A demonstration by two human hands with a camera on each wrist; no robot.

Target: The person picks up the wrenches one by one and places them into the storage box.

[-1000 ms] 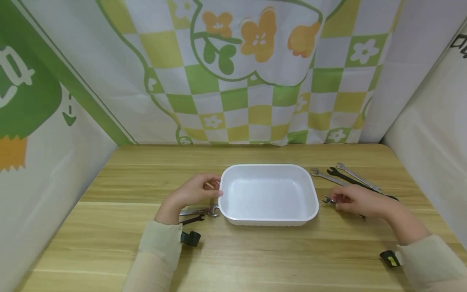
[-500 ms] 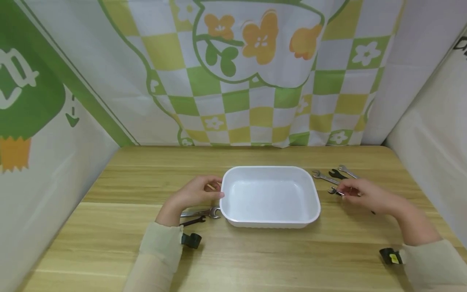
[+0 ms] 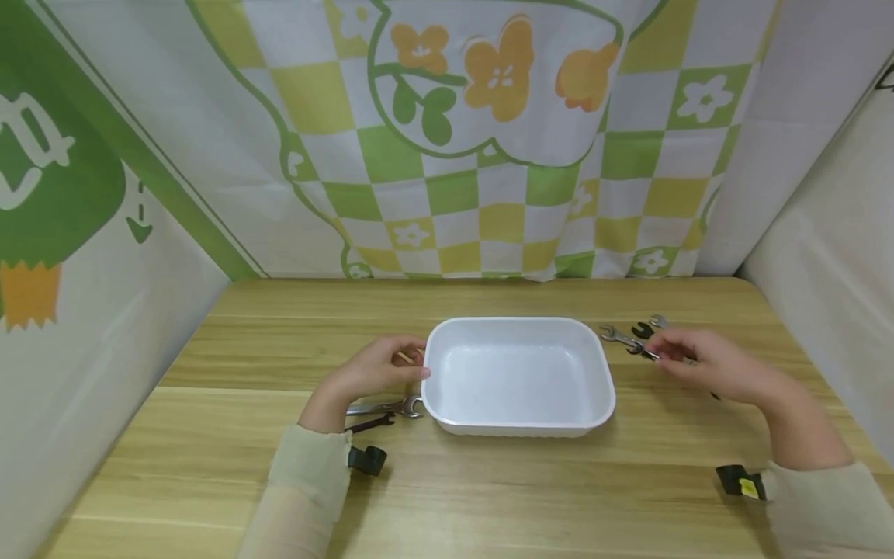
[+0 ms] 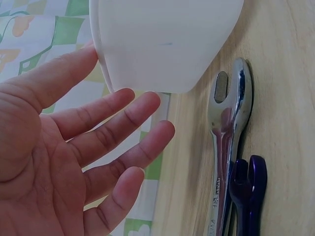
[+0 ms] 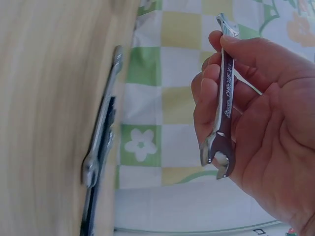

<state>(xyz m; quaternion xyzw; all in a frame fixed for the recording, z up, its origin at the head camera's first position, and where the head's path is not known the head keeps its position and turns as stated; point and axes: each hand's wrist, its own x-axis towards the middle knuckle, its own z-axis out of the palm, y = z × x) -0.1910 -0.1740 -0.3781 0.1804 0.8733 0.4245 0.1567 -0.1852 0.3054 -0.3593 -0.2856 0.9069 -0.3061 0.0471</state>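
In the head view my left hand (image 3: 373, 370) is at the left side of a white rectangular tray (image 3: 518, 429). In the left wrist view the thumb touches the tray's rim, with the index fingertip close by and the other fingers spread loosely. My right hand (image 3: 719, 366) pinches a small silver open-end wrench (image 5: 226, 93) between thumb and fingers, raised off the table to the right of the tray. Both ends of this wrench stick out of the grip in the right wrist view. Behind the right hand lie a silver wrench (image 3: 618, 336) and a black wrench (image 3: 642, 331).
Another silver wrench end (image 3: 658, 320) shows at the back right. Beside the left wrist lie a larger silver wrench (image 4: 239, 98) and a smaller dark wrench (image 4: 250, 196). A patterned curtain (image 3: 482, 210) hangs along the back edge of the wooden table (image 3: 489, 497).
My right hand has lifted the small wrench and moved it back toward the other wrenches, now covering part of them. The left hand and the tray have stayed in place.
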